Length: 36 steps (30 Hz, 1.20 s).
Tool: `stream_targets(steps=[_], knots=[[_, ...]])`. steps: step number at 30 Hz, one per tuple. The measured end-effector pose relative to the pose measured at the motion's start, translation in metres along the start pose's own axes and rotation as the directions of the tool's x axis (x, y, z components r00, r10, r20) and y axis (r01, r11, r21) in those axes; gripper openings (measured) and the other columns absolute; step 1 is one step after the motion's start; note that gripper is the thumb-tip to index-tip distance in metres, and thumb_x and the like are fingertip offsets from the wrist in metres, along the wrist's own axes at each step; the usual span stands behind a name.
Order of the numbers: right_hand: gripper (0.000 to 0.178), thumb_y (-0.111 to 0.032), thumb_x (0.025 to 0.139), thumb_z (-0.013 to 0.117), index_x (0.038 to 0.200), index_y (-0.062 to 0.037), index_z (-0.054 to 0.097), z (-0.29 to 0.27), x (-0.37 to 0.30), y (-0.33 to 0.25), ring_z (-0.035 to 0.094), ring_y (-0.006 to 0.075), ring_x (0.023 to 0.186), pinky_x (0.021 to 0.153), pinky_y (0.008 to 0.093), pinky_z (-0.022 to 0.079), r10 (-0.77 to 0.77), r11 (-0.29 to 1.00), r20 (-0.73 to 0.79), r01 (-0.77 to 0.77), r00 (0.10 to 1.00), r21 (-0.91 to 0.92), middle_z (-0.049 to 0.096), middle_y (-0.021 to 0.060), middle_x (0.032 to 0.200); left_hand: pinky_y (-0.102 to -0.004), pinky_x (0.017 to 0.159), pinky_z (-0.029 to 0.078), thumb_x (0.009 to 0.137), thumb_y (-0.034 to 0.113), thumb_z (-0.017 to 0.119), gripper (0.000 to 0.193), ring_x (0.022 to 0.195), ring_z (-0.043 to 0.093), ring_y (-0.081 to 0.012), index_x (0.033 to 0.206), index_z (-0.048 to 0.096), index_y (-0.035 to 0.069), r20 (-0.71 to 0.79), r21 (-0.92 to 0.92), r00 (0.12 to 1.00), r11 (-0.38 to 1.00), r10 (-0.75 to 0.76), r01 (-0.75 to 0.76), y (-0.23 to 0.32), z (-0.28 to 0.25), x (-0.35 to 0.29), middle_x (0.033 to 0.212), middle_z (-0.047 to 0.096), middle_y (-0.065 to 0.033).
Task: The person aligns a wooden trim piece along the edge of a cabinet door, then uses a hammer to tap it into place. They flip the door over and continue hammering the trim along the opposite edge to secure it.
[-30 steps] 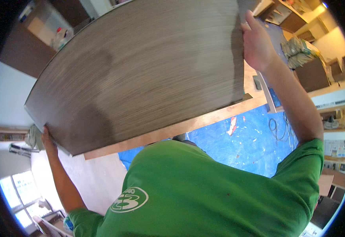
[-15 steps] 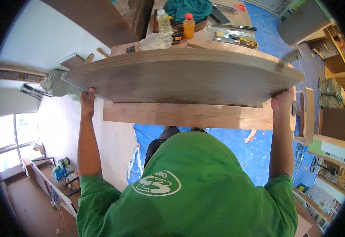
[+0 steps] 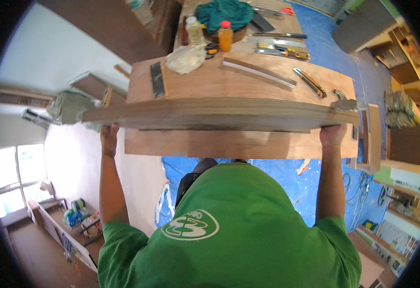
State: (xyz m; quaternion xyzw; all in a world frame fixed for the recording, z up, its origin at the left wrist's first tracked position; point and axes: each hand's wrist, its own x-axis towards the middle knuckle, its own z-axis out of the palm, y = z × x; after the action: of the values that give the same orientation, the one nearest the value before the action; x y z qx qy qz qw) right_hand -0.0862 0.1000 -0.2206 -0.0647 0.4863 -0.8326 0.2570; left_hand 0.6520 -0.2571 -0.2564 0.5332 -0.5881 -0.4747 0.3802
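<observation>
A long brown wood-grain panel (image 3: 219,111) spans the space in front of me, seen mostly along its edge and slightly blurred. My left hand (image 3: 109,139) grips it near its left end, and my right hand (image 3: 332,136) grips it near the right end; the fingers are partly hidden behind it. Below and beyond it lies a plywood worktop (image 3: 210,144). Just past the panel are a narrow wood strip with a pale edge (image 3: 259,73), a cutter knife (image 3: 310,82), a dark flat block (image 3: 158,80) and a hammer (image 3: 345,101) near the right end.
Farther back on the bench are a crumpled plastic bag (image 3: 186,58), a clear bottle (image 3: 194,31), an orange bottle (image 3: 225,37), a tape measure (image 3: 212,50), a green cloth (image 3: 224,15) and several hand tools (image 3: 279,45). Blue sheeting (image 3: 279,185) covers the floor. Shelving (image 3: 414,72) stands right.
The panel's far edge has come down toward me, so its broad face has narrowed to a thin band. The strip, cutter knife and dark block behind it have come into view.
</observation>
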Motion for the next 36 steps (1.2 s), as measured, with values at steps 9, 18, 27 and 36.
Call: stream_targets(steps=[9,18,27,36], knots=[[0.037,-0.039,0.109,0.054,0.12,-0.0057,0.066,-0.02,0.001,0.03,0.07,0.0281,0.108,0.101,0.0452,0.055,-0.011,0.995,-0.079,0.019,0.997,0.099,0.074,0.0104,0.113,-0.0485,0.095,0.055,0.102,0.05,0.075,0.057,0.108,0.068,-0.0412,0.122,0.06,-0.001,0.068,0.847,0.983,0.531,-0.172,0.034,-0.075,-0.034,-0.063,0.117,0.072,-0.0272],[0.027,-0.031,0.103,0.055,0.111,-0.0103,0.07,0.011,-0.016,0.023,0.064,0.0199,0.106,0.095,0.0383,0.049,0.047,0.989,-0.167,-0.023,0.985,0.145,0.072,0.0049,0.109,-0.0403,0.094,0.056,0.094,0.015,0.077,0.029,0.108,0.073,-0.0303,0.12,0.074,0.002,0.76,0.097,0.509,0.704,0.404,-0.703,0.311,0.251,-0.142,0.114,0.076,-0.0171],[0.04,-0.031,0.101,0.049,0.097,-0.0017,0.075,0.025,-0.02,0.027,0.065,0.0182,0.085,0.076,0.0345,0.049,-0.016,0.995,-0.203,0.035,0.979,0.089,0.074,0.0065,0.094,-0.0417,0.089,0.059,0.097,0.045,0.078,0.054,0.098,0.075,-0.035,0.132,0.069,0.004,0.857,-0.017,0.289,0.586,0.426,-0.81,0.4,0.476,-0.129,0.115,0.075,-0.0181],[0.039,-0.027,0.103,0.049,0.096,0.0019,0.075,0.02,-0.022,0.026,0.063,0.0167,0.081,0.075,0.0329,0.049,-0.211,0.949,-0.065,0.189,0.975,-0.251,0.073,0.0074,0.089,-0.0334,0.078,0.06,0.105,0.05,0.068,0.051,0.088,0.076,-0.0201,0.119,0.068,0.0,0.875,0.122,0.478,0.99,-0.07,-0.077,0.38,0.512,-0.082,0.103,0.074,-0.0106]])
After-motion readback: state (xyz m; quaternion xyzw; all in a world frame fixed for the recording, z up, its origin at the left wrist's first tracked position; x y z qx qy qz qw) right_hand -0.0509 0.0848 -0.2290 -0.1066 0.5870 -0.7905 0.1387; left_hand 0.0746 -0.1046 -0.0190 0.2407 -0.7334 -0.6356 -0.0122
